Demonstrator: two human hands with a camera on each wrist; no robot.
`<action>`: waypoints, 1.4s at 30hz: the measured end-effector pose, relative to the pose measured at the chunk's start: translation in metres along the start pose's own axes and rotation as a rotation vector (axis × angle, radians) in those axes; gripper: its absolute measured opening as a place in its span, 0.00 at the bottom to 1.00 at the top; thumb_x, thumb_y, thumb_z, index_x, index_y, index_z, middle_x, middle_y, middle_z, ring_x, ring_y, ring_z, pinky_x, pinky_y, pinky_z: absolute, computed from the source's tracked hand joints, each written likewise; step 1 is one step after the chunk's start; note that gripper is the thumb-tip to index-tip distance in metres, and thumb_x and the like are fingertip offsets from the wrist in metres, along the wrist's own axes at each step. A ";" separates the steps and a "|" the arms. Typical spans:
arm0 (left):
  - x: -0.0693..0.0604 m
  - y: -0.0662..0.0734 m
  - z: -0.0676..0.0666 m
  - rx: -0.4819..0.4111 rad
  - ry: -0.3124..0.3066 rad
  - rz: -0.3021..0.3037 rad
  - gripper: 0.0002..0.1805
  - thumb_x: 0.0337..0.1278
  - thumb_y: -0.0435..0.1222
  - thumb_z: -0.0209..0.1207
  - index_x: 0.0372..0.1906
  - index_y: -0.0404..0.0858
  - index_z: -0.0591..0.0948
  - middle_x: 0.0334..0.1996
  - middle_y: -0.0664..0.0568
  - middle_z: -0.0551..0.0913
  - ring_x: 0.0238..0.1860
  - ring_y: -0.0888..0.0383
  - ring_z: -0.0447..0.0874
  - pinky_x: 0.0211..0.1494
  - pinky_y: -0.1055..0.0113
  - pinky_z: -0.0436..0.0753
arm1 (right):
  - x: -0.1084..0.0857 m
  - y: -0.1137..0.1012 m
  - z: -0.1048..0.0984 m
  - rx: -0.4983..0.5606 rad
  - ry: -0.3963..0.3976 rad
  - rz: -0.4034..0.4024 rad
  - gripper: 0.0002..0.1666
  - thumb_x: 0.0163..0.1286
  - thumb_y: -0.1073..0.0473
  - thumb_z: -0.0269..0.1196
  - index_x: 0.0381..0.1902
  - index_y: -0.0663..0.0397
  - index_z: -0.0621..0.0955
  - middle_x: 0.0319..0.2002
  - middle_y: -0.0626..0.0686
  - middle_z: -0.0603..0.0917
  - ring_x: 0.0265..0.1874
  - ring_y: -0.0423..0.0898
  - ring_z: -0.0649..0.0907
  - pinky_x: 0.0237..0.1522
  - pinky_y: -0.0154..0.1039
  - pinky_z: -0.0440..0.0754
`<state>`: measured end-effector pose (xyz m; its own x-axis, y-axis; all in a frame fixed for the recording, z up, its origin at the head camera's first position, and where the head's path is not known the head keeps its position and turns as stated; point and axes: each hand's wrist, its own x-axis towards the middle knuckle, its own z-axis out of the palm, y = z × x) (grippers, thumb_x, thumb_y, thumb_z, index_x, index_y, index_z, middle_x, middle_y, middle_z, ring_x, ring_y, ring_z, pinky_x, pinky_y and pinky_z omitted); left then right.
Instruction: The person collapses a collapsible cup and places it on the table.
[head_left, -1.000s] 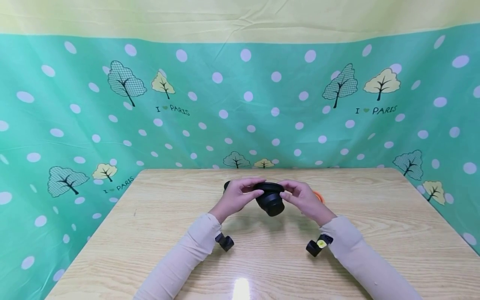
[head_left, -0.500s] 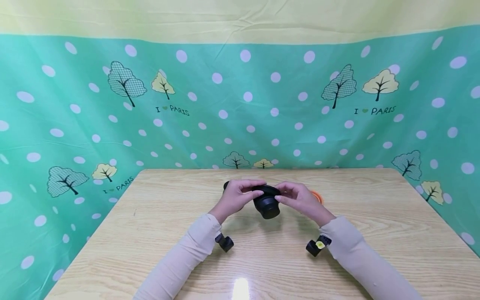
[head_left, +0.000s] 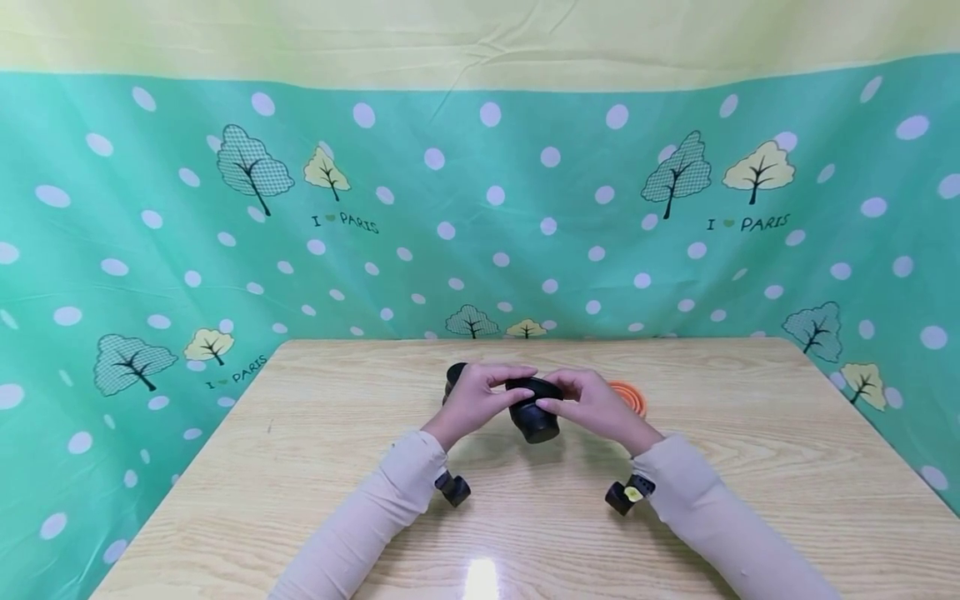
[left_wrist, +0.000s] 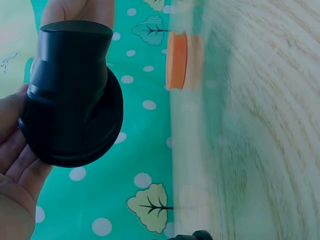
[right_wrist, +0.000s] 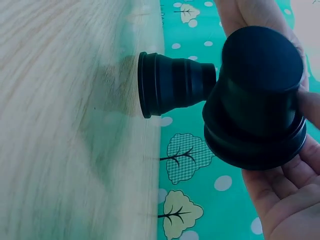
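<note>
Both hands hold a black stepped cup point(head_left: 537, 425) above the table, its wide rim up and its flat narrow end pointing down toward the person, tilted. My left hand point(head_left: 478, 402) pinches the left side of the rim between thumb and fingers. On the opposite side, my right hand point(head_left: 596, 404) grips the rim the same way. In the left wrist view the cup point(left_wrist: 75, 95) shows its smooth stepped wall; its inside is hidden. Behind the left hand, partly covered, a second black stepped cup point(right_wrist: 175, 84) stands narrow end up.
A flat orange ringed disc point(head_left: 634, 398) lies on the wooden table point(head_left: 337, 467) just beyond the right hand, which partly covers it. Small black cameras point(head_left: 454, 490) hang at the wrists. A green dotted cloth point(head_left: 495, 225) hangs behind the table's far edge.
The held cup has moved slightly left and down and its tilt has changed. My right hand has shifted left with it, showing more of the orange disc. Both hands still grip the rim.
</note>
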<state>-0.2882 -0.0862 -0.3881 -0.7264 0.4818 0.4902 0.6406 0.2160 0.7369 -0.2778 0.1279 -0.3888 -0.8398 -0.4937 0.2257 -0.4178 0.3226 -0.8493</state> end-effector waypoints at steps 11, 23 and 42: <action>-0.001 -0.003 -0.006 -0.052 -0.053 -0.068 0.18 0.62 0.38 0.59 0.55 0.37 0.80 0.52 0.49 0.82 0.54 0.59 0.79 0.57 0.66 0.77 | -0.004 0.002 -0.004 0.114 0.026 0.026 0.15 0.66 0.60 0.62 0.46 0.65 0.80 0.45 0.59 0.82 0.50 0.51 0.79 0.49 0.34 0.79; 0.002 -0.006 -0.006 -0.064 -0.070 -0.094 0.23 0.59 0.32 0.61 0.60 0.33 0.75 0.55 0.43 0.79 0.52 0.52 0.80 0.58 0.63 0.77 | -0.004 0.005 -0.009 0.206 0.063 -0.013 0.15 0.67 0.62 0.61 0.46 0.70 0.78 0.42 0.55 0.82 0.43 0.38 0.80 0.46 0.30 0.79; -0.001 0.027 -0.007 -0.018 -0.014 -0.079 0.18 0.58 0.28 0.60 0.53 0.26 0.78 0.52 0.38 0.79 0.54 0.46 0.78 0.54 0.56 0.80 | -0.002 0.006 -0.006 0.153 0.067 0.039 0.16 0.66 0.60 0.63 0.48 0.65 0.78 0.44 0.59 0.81 0.44 0.46 0.80 0.45 0.33 0.80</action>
<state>-0.2717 -0.0866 -0.3651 -0.7708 0.4754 0.4241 0.5770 0.2385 0.7811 -0.2805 0.1361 -0.3911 -0.8777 -0.4265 0.2186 -0.3315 0.2107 -0.9196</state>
